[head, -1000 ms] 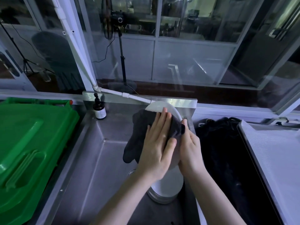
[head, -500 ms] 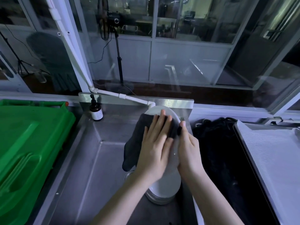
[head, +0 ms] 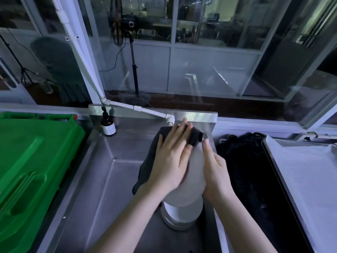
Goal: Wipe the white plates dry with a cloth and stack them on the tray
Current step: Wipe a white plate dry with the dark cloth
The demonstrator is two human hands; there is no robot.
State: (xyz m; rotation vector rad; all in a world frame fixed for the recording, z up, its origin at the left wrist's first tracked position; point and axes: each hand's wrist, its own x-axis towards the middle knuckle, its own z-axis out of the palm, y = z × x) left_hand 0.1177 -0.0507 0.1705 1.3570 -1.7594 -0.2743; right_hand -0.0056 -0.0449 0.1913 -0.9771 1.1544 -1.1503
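Left hand (head: 171, 161), fingers straight, presses the cloth (head: 148, 161) on the plate (head: 194, 172); right hand (head: 217, 172) grips its rim over the sink (head: 109, 179).

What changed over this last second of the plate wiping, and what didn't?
The left hand slid the dark cloth up the held plate, covering its far rim. The right hand still grips the plate's right edge; the stacked plates below are unmoved.

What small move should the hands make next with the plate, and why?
Probably slide the left hand, pressing the cloth, down the plate: the cloth lies on its upper part, while the lower white face shows bare. The right hand holds the plate's edge over the sink.
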